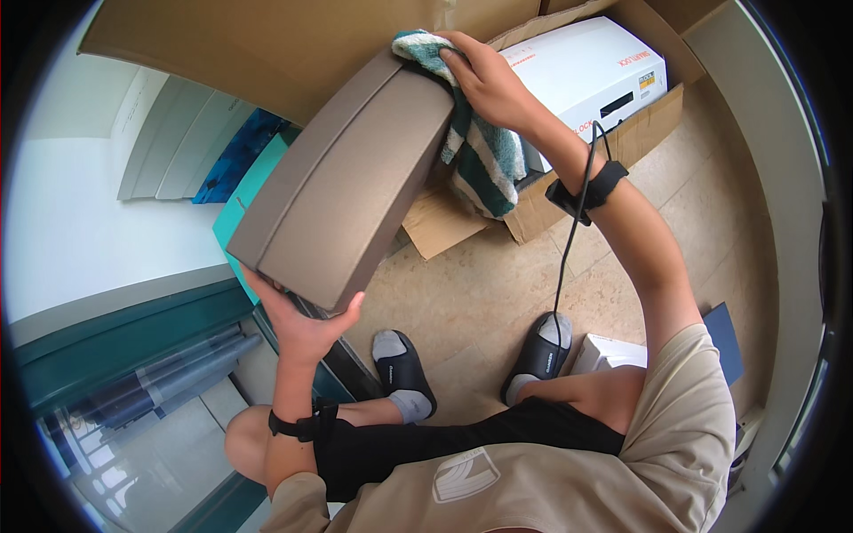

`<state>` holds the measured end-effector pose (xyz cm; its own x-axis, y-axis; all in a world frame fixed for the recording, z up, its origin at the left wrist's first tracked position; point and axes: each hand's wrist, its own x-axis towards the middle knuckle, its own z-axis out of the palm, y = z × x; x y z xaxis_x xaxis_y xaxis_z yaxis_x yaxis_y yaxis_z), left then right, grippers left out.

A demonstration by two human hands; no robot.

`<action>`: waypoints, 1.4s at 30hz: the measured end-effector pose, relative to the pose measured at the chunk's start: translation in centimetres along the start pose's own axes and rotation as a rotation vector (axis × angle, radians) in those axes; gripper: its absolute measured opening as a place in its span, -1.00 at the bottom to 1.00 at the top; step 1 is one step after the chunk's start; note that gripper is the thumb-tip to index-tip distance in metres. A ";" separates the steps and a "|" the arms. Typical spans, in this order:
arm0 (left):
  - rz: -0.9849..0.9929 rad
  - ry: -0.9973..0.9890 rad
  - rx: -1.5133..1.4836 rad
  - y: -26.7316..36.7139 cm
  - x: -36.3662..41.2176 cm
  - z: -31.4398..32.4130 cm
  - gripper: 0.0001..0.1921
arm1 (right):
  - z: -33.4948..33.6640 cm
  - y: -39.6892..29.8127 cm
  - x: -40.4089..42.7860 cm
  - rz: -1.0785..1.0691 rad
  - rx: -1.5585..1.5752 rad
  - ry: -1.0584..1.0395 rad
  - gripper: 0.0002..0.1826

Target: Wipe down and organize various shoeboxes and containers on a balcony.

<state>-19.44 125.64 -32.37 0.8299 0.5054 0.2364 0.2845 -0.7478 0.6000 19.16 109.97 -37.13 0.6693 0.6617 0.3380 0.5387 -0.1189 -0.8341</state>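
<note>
Held up in front of me is a long bronze-brown box [360,180] with a seam along its length, tilted so its far end points up and right. My left hand [300,326] grips its near end, thumb on one side and fingers partly hidden behind the other. At the far end, my right hand [486,80] pinches a green-and-white striped towel [490,166] against the box's edge. Part of that towel hangs down over a flap of an open cardboard carton [640,136].
Inside the carton lies a white printed box [580,73]. A large cardboard box [300,60] stands behind, with a turquoise box [250,193] and upright pale boxes [180,140] at left. A black cable [566,253] hangs by my right arm. A small white box [610,353] sits near my foot.
</note>
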 end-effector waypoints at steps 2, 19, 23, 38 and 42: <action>-0.005 -0.014 0.029 0.2 -0.1 0.9 0.54 | 0.6 -0.4 0.1 0.020 -0.051 0.030 -0.58; 0.068 -0.258 0.324 -1.3 -0.7 1.2 0.51 | 9.8 -19.5 -12.5 -0.711 0.012 -0.078 -0.44; -0.018 -0.130 0.148 -1.4 -1.5 2.1 0.58 | 8.5 -15.8 -9.2 -0.712 0.146 -0.129 -0.44; -0.056 -0.078 0.101 -0.5 -1.8 2.6 0.64 | 2.1 4.9 3.2 0.120 -0.014 0.078 -0.50; 0.084 -0.002 0.159 -0.7 -2.4 2.7 0.34 | 0.9 2.4 2.4 0.091 -0.013 0.049 -0.50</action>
<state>-20.31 123.82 -35.47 0.8547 0.4378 0.2790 0.2864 -0.8459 0.4500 21.59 111.90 -38.73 0.7399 0.6107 0.2823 0.4809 -0.1867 -0.8567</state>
